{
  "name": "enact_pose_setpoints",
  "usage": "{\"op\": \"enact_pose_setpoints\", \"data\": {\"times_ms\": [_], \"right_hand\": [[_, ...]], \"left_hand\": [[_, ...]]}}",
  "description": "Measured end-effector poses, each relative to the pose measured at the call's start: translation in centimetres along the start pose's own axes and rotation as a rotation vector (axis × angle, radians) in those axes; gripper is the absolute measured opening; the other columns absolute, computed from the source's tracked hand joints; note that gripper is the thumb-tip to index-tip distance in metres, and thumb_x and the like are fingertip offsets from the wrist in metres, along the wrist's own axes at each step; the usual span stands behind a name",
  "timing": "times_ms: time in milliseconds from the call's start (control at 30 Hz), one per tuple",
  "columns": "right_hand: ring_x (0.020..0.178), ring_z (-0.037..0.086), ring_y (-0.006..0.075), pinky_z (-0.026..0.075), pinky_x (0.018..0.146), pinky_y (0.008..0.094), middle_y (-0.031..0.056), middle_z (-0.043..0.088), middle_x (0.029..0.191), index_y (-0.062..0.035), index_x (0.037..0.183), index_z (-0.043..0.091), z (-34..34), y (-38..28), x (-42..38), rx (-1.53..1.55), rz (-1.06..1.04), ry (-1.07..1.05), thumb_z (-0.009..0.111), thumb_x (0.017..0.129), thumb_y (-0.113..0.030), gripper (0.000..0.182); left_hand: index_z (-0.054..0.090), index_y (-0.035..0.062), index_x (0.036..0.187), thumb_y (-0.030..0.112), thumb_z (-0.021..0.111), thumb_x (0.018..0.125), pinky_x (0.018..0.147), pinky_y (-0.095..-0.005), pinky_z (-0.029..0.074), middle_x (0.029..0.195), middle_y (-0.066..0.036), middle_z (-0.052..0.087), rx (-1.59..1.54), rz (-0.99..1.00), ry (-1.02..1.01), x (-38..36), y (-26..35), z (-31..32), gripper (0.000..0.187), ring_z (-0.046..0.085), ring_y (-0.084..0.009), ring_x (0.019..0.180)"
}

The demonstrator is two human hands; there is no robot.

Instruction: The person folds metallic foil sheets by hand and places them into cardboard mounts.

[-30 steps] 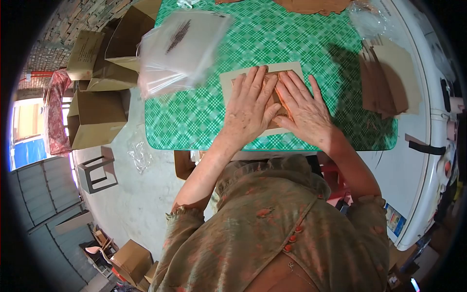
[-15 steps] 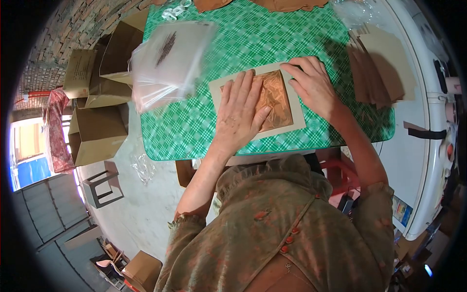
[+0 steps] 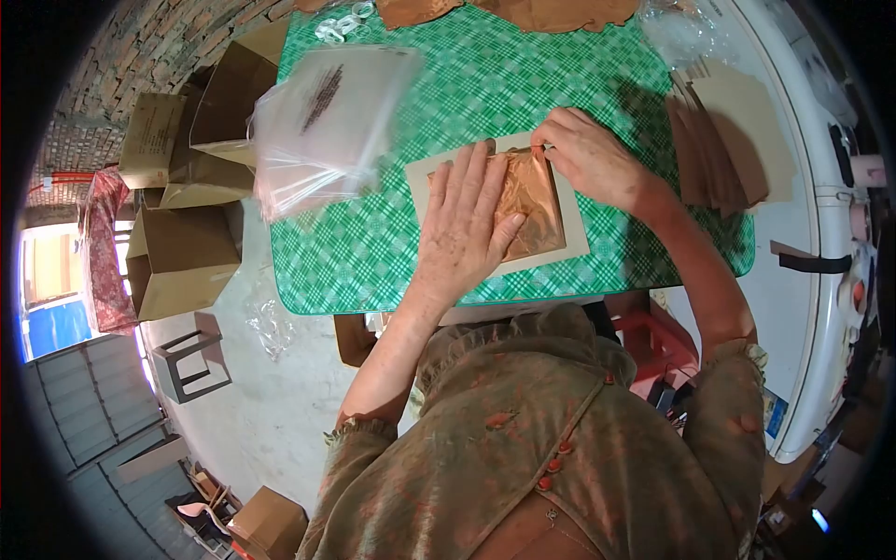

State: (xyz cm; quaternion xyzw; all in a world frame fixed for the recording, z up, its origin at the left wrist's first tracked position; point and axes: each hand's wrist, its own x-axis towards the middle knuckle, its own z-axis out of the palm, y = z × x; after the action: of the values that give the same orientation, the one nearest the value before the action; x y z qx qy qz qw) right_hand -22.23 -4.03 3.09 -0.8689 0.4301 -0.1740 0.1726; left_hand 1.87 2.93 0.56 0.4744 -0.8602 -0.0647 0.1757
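A shiny copper-coloured sheet, wrinkled like film, lies on a larger beige card on the table. My left hand is spread flat over the sheet's left half, fingers pointing away from me. At the sheet's upper right corner, my right hand is closed in a pinch, thumb and index finger together on the corner. Whether only the film or also another layer is between those fingertips is too small to tell.
Clear plastic sleeves are piled at the table's left. Beige cards are stacked at the right. Brown leather-like pieces lie along the far edge of the green checked tablecloth. Open cardboard boxes stand on the left.
My right hand has shifted slightly left, from the card's upper right edge onto the sheet's corner, and its fingers have closed there. My left hand stays flat on the sheet.
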Motion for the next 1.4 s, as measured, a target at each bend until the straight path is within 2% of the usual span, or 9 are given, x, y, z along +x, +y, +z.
{"op": "enact_pose_setpoints", "data": {"times_ms": [200, 300, 400, 600, 800, 900, 1000, 1200, 1400], "right_hand": [[0.105, 0.058, 0.032, 0.048, 0.095, 0.042, 0.0115, 0.059, 0.097, -0.0033, 0.1, 0.061, -1.1, 0.8, 1.5, -0.016, -0.098, -0.16, 0.053, 0.1, -0.015, 0.014], [0.103, 0.058, 0.0326, 0.047, 0.093, 0.0424, 0.0119, 0.058, 0.097, -0.0027, 0.098, 0.06, -1.6, 0.3, 2.0, 0.092, 0.045, -0.222, 0.053, 0.1, -0.018, 0.017], [0.098, 0.057, 0.0307, 0.048, 0.088, 0.0412, 0.0111, 0.057, 0.098, -0.0025, 0.098, 0.058, -1.6, 0.3, 2.0, 0.104, 0.017, -0.211, 0.059, 0.097, -0.017, 0.015], [0.097, 0.058, 0.0301, 0.048, 0.086, 0.0406, 0.0107, 0.058, 0.098, -0.0034, 0.099, 0.058, -2.1, 0.3, 1.8, 0.083, -0.068, -0.21, 0.064, 0.093, -0.016, 0.015], [0.087, 0.06, 0.0292, 0.05, 0.079, 0.0401, 0.01, 0.059, 0.093, -0.0027, 0.098, 0.059, -1.6, 0.8, 2.1, 0.214, -0.004, -0.211, 0.065, 0.093, -0.015, 0.015], [0.085, 0.061, 0.0284, 0.05, 0.076, 0.0398, 0.0099, 0.06, 0.092, -0.0029, 0.098, 0.06, -1.7, 0.8, 2.5, 0.146, 0.016, -0.249, 0.065, 0.093, -0.015, 0.014], [0.085, 0.062, 0.0291, 0.05, 0.074, 0.0403, 0.0107, 0.061, 0.091, -0.0028, 0.097, 0.06, -1.3, 1.2, 2.4, 0.144, -0.028, -0.204, 0.065, 0.093, -0.015, 0.013], [0.084, 0.062, 0.0332, 0.05, 0.076, 0.0429, 0.014, 0.065, 0.091, -0.0008, 0.095, 0.062, -1.2, 1.3, 3.0, 0.178, -0.018, -0.228, 0.064, 0.094, -0.016, 0.016], [0.086, 0.063, 0.0355, 0.05, 0.077, 0.0446, 0.0152, 0.066, 0.091, 0.0002, 0.095, 0.064, -1.5, 1.3, 3.1, 0.176, 0.008, -0.255, 0.062, 0.095, -0.016, 0.016]], "left_hand": [[0.032, 0.004, 0.161, 0.049, 0.048, 0.106, 0.127, -0.0515, 0.018, 0.167, -0.018, 0.028, 0.01, -0.002, -0.016, 0.0, 0.0, 0.0, 0.072, 0.024, -0.0342, 0.156], [0.032, 0.0038, 0.16, 0.048, 0.048, 0.106, 0.127, -0.0518, 0.017, 0.167, -0.018, 0.028, 0.007, 0.002, -0.01, 0.0, 0.0, -0.1, 0.072, 0.024, -0.0347, 0.156], [0.033, 0.0036, 0.16, 0.048, 0.048, 0.106, 0.127, -0.0523, 0.018, 0.167, -0.019, 0.029, 0.015, 0.006, -0.011, 0.0, 0.0, -0.1, 0.071, 0.024, -0.0352, 0.156], [0.037, 0.003, 0.158, 0.046, 0.048, 0.106, 0.126, -0.0532, 0.02, 0.166, -0.019, 0.03, 0.011, 0.011, -0.01, 0.0, 0.0, -0.2, 0.068, 0.025, -0.0355, 0.155], [0.039, 0.0041, 0.157, 0.046, 0.048, 0.107, 0.126, -0.0533, 0.02, 0.166, -0.019, 0.031, 0.005, 0.012, 0.001, 0.0, 0.1, -0.1, 0.066, 0.026, -0.0354, 0.155], [0.039, 0.0046, 0.157, 0.046, 0.048, 0.107, 0.126, -0.0529, 0.02, 0.166, -0.019, 0.031, 0.02, 0.01, -0.004, 0.0, 0.0, 0.0, 0.066, 0.026, -0.0354, 0.155], [0.045, -0.0005, 0.151, 0.044, 0.05, 0.105, 0.123, -0.055, 0.023, 0.162, -0.022, 0.035, -0.001, 0.034, 0.04, 0.1, 0.1, 0.1, 0.064, 0.03, -0.0381, 0.151], [0.039, 0.0047, 0.157, 0.048, 0.046, 0.107, 0.127, -0.0524, 0.019, 0.167, -0.017, 0.03, 0.019, 0.004, -0.015, 0.0, 0.1, 0.0, 0.066, 0.025, -0.0345, 0.156], [0.039, 0.0052, 0.157, 0.048, 0.046, 0.107, 0.127, -0.0521, 0.019, 0.167, -0.017, 0.029, 0.02, 0.007, -0.012, 0.0, -0.1, 0.1, 0.066, 0.023, -0.0336, 0.156]]}}
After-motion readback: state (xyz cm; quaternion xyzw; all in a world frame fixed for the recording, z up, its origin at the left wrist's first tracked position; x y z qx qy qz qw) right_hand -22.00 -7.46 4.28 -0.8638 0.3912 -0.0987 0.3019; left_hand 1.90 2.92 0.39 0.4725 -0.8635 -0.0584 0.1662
